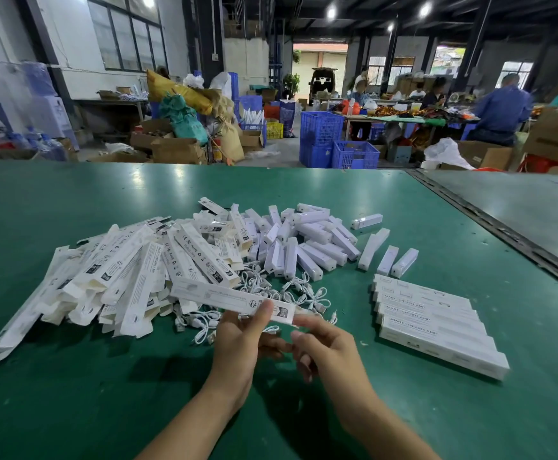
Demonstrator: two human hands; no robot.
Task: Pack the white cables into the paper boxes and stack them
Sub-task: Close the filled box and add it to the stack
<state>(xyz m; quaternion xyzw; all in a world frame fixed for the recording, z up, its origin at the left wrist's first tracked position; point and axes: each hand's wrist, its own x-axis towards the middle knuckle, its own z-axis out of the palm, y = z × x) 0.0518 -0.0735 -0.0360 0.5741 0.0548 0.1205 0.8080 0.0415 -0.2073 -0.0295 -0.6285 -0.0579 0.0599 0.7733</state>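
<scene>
Two grips on one paper box [224, 298] just above the white cables [291, 290]: left hand [244, 340] pinches its end, right hand [327, 346] pinches the flap; likely light, crushable card, best held by edges.

Round white ceiling lamps [331, 11] are shining brightly, glaring off the glossy green table [72, 227]; frame edges are bending, far seated workers [503, 107] are blurring.

Head cam, fwd-down, prob. near table [72, 393]
</scene>
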